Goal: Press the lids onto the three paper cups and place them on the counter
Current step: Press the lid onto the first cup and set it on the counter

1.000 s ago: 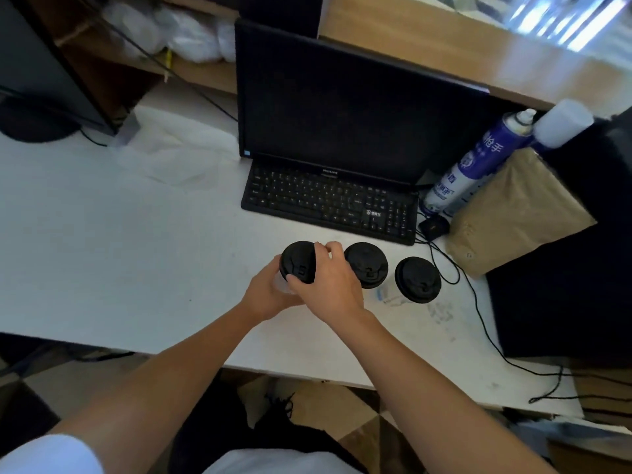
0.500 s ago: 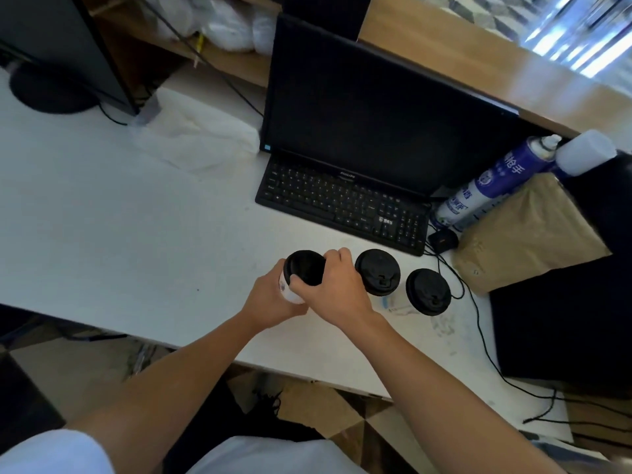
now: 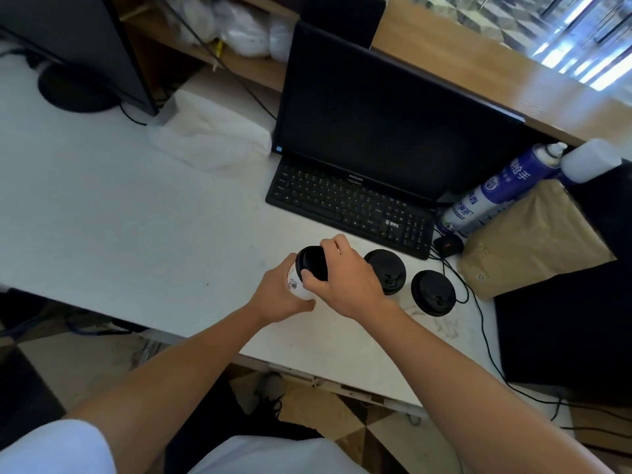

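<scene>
Three white paper cups with black lids are on the white desk (image 3: 102, 213) in front of the keyboard. My left hand (image 3: 278, 295) grips the body of the leftmost cup (image 3: 297, 285), which leans to the left. Its black lid (image 3: 311, 263) is gripped at the rim by my right hand (image 3: 345, 278), thumb in front and fingers curled over the top. The middle cup (image 3: 386, 271) and the right cup (image 3: 433, 293) stand upright with their lids on, just right of my right hand.
A black keyboard (image 3: 349, 210) and monitor (image 3: 386, 118) sit behind the cups. Blue spray cans (image 3: 492, 189) and a brown paper bag (image 3: 533, 241) lie at the right, with black cables (image 3: 478, 313) trailing off the desk. A raised wooden counter (image 3: 478, 63) runs along the back.
The left cup has tipped further to the left in my hands, and my right thumb has shifted onto the front of the lid. The camera view moved; the other two cups stayed put.
</scene>
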